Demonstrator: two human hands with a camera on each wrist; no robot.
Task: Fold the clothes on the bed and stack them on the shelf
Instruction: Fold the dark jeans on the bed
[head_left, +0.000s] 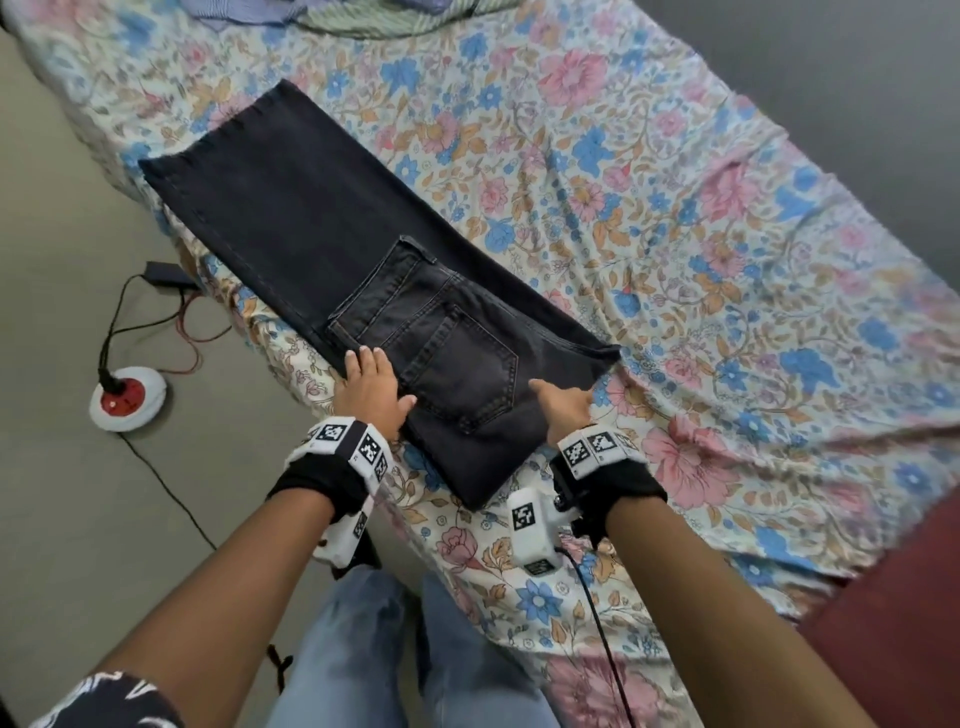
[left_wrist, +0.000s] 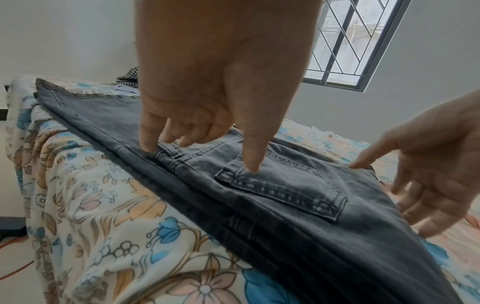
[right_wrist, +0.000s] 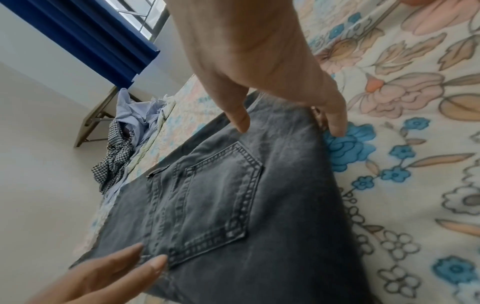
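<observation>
Black jeans (head_left: 363, 270) lie flat on the bed (head_left: 675, 234), near its left edge, waist half doubled back over the legs so the back pocket (head_left: 460, 366) faces up; hems point away from the person. Left hand (head_left: 371, 387) lies on the waistband side, fingers mostly straight with the tips pressing the denim, likely pinning the layers so the fold stays square. Right hand (head_left: 563, 405) is at the opposite edge of the fold, relaxed, thumb on top and fingers down beside the edge, gripping nothing as far as I can tell; reads as lining up for the next fold. Loose pile of other clothes (head_left: 363, 15) at the far end of the bed, unfolded. No shelf in view, and no containers either.
</observation>
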